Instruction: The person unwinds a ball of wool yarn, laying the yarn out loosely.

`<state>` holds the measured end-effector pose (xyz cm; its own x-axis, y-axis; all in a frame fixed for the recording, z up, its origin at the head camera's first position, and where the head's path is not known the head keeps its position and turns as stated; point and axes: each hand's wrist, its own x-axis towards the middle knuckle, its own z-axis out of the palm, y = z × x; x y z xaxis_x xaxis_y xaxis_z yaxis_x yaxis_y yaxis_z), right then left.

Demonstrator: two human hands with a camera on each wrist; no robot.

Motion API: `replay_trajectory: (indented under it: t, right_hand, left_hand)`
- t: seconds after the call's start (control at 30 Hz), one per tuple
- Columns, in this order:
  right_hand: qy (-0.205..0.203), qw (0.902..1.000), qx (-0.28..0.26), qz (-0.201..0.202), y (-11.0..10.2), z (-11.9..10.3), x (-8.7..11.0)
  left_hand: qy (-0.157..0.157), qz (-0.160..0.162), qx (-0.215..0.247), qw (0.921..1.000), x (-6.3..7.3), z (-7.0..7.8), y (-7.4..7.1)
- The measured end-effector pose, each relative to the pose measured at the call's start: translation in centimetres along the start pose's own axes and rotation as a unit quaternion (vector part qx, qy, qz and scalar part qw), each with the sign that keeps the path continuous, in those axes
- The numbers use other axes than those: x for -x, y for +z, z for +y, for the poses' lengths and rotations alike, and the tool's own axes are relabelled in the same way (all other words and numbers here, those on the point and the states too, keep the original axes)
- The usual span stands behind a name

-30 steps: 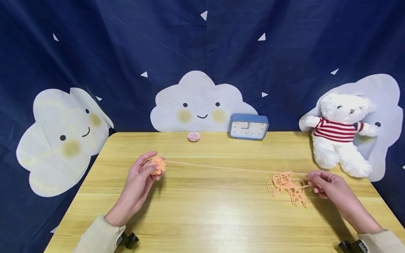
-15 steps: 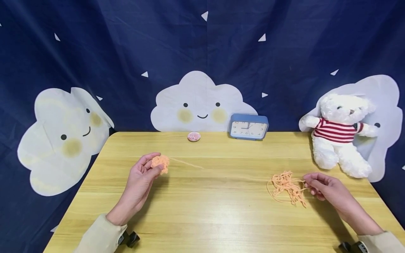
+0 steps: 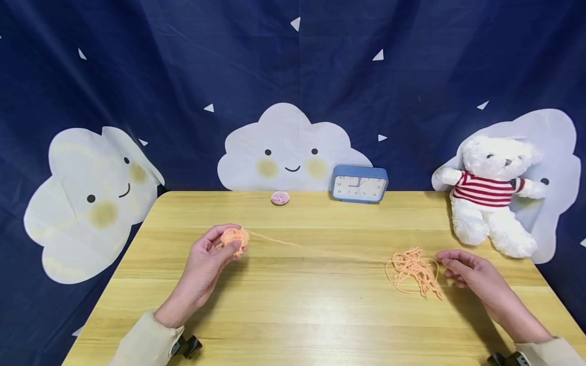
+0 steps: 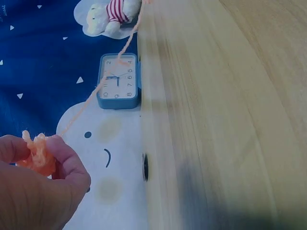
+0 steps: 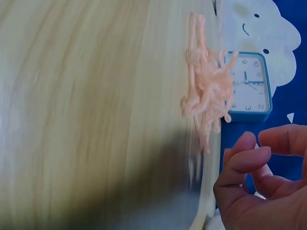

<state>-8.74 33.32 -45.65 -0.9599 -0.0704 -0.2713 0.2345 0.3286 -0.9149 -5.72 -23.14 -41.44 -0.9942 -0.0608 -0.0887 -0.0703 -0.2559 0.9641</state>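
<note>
My left hand [image 3: 207, 262] pinches a small bundle of peach-orange yarn [image 3: 234, 239] between thumb and fingers, above the left part of the table. The left wrist view shows the looped yarn bundle [image 4: 40, 160] at the fingertips. A slack strand [image 3: 276, 240] runs from it rightward, growing faint over the wood. Loose loops of the same yarn lie in a tangled heap [image 3: 414, 267] on the right. Just right of that heap is my right hand [image 3: 480, 277], fingers bent loosely. In the right wrist view a gap separates thumb and forefinger, with no yarn visible between them.
At the back edge of the wooden table [image 3: 311, 310] stand a blue clock [image 3: 359, 183] and, left of it, a small round pink item [image 3: 280, 197]. A white teddy bear [image 3: 490, 195] in a striped shirt sits at the back right. A dark blue curtain [image 3: 293, 61] hangs behind.
The strand, drawn taut between both hands earlier, has come away from my right hand and sags. My left hand has shifted slightly right with the bundle; the right has edged left.
</note>
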Motion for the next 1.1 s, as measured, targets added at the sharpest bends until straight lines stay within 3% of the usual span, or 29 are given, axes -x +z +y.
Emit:
replay_trajectory:
  t: [0.07, 0.17, 0.3, 0.4, 0.57, 0.8, 1.1]
  right_hand:
    - [-0.007, 0.9997, -0.023, 0.008, 0.3, -0.1, 0.1]
    - [-0.036, 0.9926, -0.115, 0.012, 0.9, -0.3, 0.1]
    - [-0.089, 0.9632, -0.254, -0.005, 2.4, -0.9, 0.2]
    - [-0.117, 0.9472, -0.297, -0.028, 4.0, -1.6, 0.3]
    - [-0.124, 0.9408, -0.301, -0.095, 7.2, -3.5, 0.2]
    - [-0.083, 0.9327, -0.293, -0.194, 12.1, -5.6, -0.5]
    - [-0.07, 0.931, -0.246, -0.26, 17.4, -7.1, -2.1]
  left_hand:
    - [-0.004, 0.004, 0.0, 1.0, 0.0, 0.0, 0.1]
    - [-0.002, 0.009, 0.007, 0.9999, 0.0, 0.1, 0.2]
    - [0.001, 0.01, 0.013, 0.9999, 0.0, 0.2, 0.4]
    - [0.0, 0.01, 0.012, 0.9999, 0.0, 0.2, 0.6]
    - [-0.002, 0.009, 0.006, 0.9999, 0.0, 0.2, 0.6]
    - [0.007, -0.004, 0.007, 0.9999, 0.0, 0.0, 0.7]
    - [0.015, -0.014, 0.005, 0.9998, -0.1, 0.0, 0.7]
